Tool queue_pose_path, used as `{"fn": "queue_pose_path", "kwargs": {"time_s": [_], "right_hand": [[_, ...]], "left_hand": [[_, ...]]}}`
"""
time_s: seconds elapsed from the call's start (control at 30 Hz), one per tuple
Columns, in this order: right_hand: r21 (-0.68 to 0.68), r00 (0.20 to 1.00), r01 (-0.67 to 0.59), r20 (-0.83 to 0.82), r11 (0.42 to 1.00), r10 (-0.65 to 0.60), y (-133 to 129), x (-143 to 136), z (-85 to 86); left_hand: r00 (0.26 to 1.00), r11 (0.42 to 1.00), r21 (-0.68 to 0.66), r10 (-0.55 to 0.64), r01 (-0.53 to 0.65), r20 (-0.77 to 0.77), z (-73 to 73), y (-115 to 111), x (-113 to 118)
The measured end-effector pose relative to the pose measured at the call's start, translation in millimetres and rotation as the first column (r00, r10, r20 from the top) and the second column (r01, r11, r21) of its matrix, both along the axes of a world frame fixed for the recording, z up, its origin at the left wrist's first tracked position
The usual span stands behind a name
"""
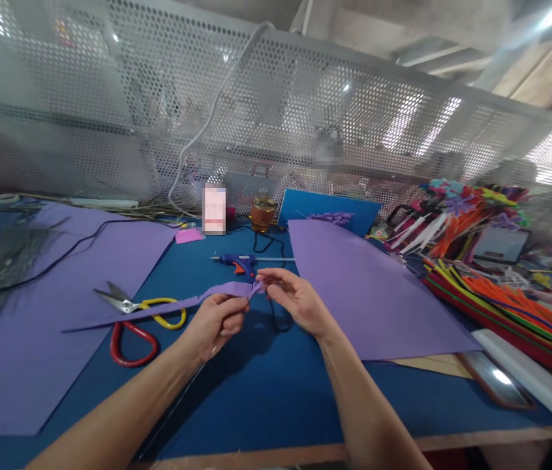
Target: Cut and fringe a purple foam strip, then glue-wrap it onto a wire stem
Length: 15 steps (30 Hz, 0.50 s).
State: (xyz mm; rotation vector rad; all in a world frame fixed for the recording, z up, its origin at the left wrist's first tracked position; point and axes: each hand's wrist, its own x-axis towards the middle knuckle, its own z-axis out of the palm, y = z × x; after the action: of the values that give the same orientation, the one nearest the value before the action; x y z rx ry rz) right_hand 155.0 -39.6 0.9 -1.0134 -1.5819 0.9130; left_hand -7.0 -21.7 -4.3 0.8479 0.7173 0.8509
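A long purple paper strip [230, 288] runs from between my hands out to the left, across the scissors. My left hand [220, 321] pinches the strip's right end together with a thin wire stem [173, 403], which slants down toward the table's front edge. The fingers of my right hand [300, 303] are closed at the gathered tip of the strip, just right of the left fingertips. Beneath the strip lie scissors [132, 305] with one red and one yellow handle loop. Just beyond my hands rests a blue glue gun [239, 261].
Large purple sheets [368, 294] flank the blue tabletop [256, 411]. Behind are a glass jar [262, 214] and a blue picture card [335, 207]. Colourful pipe cleaners [515, 307] and a phone [498, 380] lie right. A perforated metal screen [276, 117] closes the back.
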Motion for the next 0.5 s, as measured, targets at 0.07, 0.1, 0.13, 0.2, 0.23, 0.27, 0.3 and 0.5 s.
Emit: {"fn": "queue_pose_path", "kwargs": {"time_s": [0.07,0.1,0.13,0.2,0.23,0.27,0.3,0.5], "right_hand": [[0.037,0.999,-0.045,0.03,0.998,0.044,0.2,-0.4,-0.8],[0.049,0.998,-0.046,0.038,0.998,0.044,0.4,-1.3,-1.0],[0.052,0.999,-0.035,0.038,0.998,0.033,0.7,-2.6,-1.2],[0.021,1.0,-0.004,0.019,1.0,0.003,1.2,-5.2,-0.9],[-0.012,1.0,0.005,0.004,1.0,-0.005,1.3,-6.3,-0.5],[-0.051,1.0,0.007,-0.013,0.999,-0.008,1.2,-7.1,0.2],[-0.093,1.0,0.002,-0.031,0.996,-0.005,1.0,-7.5,1.0],[-0.183,1.0,-0.002,-0.026,0.983,-0.002,-1.9,-5.6,5.5]], "left_hand": [[0.999,0.998,-0.049,-0.042,0.042,0.019,-0.4,1.5,-1.1],[0.998,0.996,-0.07,-0.062,0.064,0.026,-0.5,1.8,-1.3],[0.996,0.993,-0.085,-0.082,0.084,0.032,-0.4,1.7,-1.3],[0.993,0.989,-0.095,-0.109,0.113,0.044,0.3,0.7,-0.6],[0.992,0.989,-0.091,-0.115,0.119,0.05,0.9,-0.2,-0.2],[0.992,0.989,-0.086,-0.115,0.119,0.054,1.6,-1.0,0.4],[0.992,0.99,-0.079,-0.109,0.113,0.058,2.3,-1.9,0.8],[0.995,0.995,-0.038,-0.091,0.092,0.03,3.9,-5.2,2.0]]}}
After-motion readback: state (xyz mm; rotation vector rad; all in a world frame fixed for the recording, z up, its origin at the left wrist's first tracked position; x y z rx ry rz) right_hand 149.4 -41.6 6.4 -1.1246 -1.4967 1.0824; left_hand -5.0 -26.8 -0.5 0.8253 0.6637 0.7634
